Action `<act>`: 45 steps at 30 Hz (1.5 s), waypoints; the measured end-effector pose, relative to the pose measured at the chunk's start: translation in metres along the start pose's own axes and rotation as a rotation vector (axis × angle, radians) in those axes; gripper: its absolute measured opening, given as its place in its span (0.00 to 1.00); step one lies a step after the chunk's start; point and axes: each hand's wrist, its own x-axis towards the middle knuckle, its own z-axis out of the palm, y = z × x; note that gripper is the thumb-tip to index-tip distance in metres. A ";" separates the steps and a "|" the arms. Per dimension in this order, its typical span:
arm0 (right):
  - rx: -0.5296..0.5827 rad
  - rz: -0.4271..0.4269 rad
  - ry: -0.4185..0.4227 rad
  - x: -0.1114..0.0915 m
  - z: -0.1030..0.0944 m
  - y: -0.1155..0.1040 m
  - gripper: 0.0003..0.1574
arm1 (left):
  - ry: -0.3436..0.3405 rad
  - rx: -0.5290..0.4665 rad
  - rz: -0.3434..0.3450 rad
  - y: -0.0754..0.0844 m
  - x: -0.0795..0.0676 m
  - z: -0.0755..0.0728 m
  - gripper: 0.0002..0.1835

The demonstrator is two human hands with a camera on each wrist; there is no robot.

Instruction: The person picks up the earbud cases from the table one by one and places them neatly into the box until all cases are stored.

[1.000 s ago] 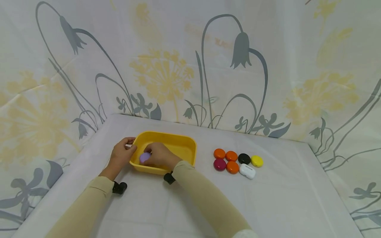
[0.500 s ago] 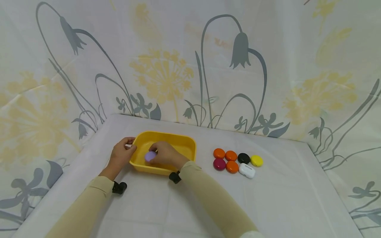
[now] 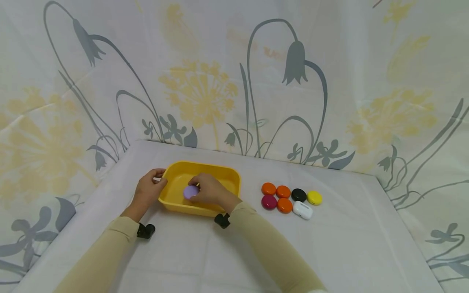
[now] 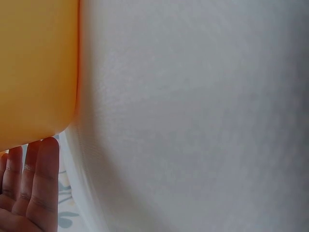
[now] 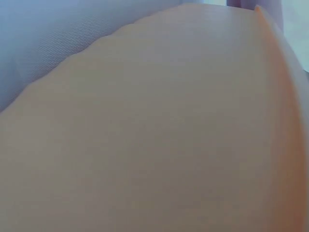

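A yellow, rounded rectangular tray (image 3: 225, 173) stands on the white-covered table in the head view. My left hand (image 3: 147, 188) holds its left end, thumb at the rim and fingers along the outside; the left wrist view shows those fingers (image 4: 46, 179) straight against the outer wall. Inside the tray, my right hand (image 3: 211, 190) pinches a flat, round lavender disc (image 3: 190, 192) between thumb and fingers, low over the tray floor. A blurred tan-orange surface fills most of the right wrist view, and neither the right hand's fingers nor the disc show there.
Right of the tray lie several glossy round pieces: orange (image 3: 268, 189), dark red (image 3: 269, 202), black (image 3: 298, 195) and yellow (image 3: 314, 198). A white rounded case (image 3: 302, 210) sits beside them. Flower-printed cloth (image 3: 205, 93) hangs behind the table.
My right hand has moved rightward inside the tray, carrying the lavender disc from near the left end toward the middle. The left hand and the tray stay in place.
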 end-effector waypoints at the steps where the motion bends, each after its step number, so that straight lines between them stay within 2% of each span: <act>1: 0.000 0.000 0.000 -0.001 -0.001 0.000 0.29 | -0.001 0.000 0.001 0.000 0.000 0.000 0.24; 16: 0.012 -0.001 0.030 -0.024 -0.015 0.007 0.30 | -0.017 -0.012 -0.004 0.003 -0.002 -0.001 0.24; 23: -0.027 -0.006 0.059 -0.029 -0.020 0.014 0.30 | -0.012 -0.004 -0.004 0.003 -0.003 -0.001 0.24; 30: 0.003 0.008 0.062 -0.034 -0.023 0.021 0.30 | -0.007 -0.002 -0.003 0.004 -0.003 0.000 0.24; 45: -0.016 0.012 0.106 -0.046 -0.032 0.033 0.29 | 0.011 -0.003 0.027 0.000 -0.003 0.001 0.23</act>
